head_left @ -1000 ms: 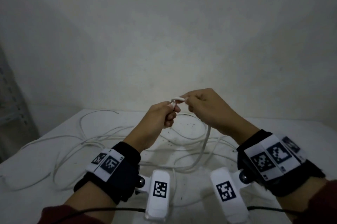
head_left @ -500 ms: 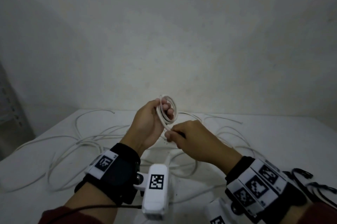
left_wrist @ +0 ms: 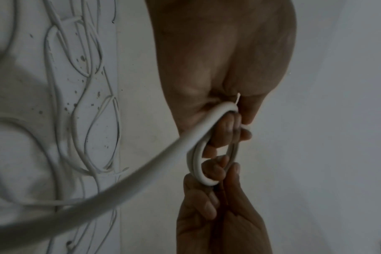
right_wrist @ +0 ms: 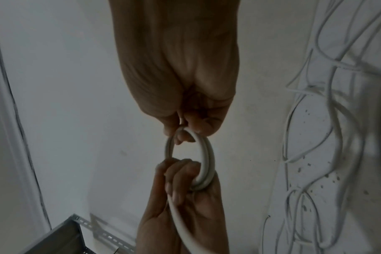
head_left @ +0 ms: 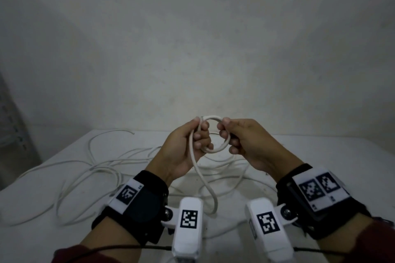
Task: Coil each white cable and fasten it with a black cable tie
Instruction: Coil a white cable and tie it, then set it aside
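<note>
A small coil of white cable [head_left: 213, 117] hangs in the air above the table, gripped from both sides. My left hand [head_left: 201, 129] grips the coil's left side with thumb and curled fingers. My right hand [head_left: 224, 129] pinches its right side. The cable's free length [head_left: 205, 181] drops from the left hand to the table. The left wrist view shows the coil [left_wrist: 196, 163] between my left hand [left_wrist: 237, 127] and right hand [left_wrist: 222, 168]. The right wrist view has the coil [right_wrist: 207, 154] under my right hand [right_wrist: 185, 132], and my left hand [right_wrist: 180, 171] below. No black tie shows.
Several loose white cables [head_left: 102, 168] sprawl in loops over the white table [head_left: 64, 230], mostly at the left and middle. A plain wall rises right behind it. A grey metal shelf [right_wrist: 65, 237] stands off the table's left side.
A second ago both hands pinched the cable's end. The cable has since been wound into a small coil at the left hand; the right hand dropped along the cable, then rose to grip the coil.
</note>
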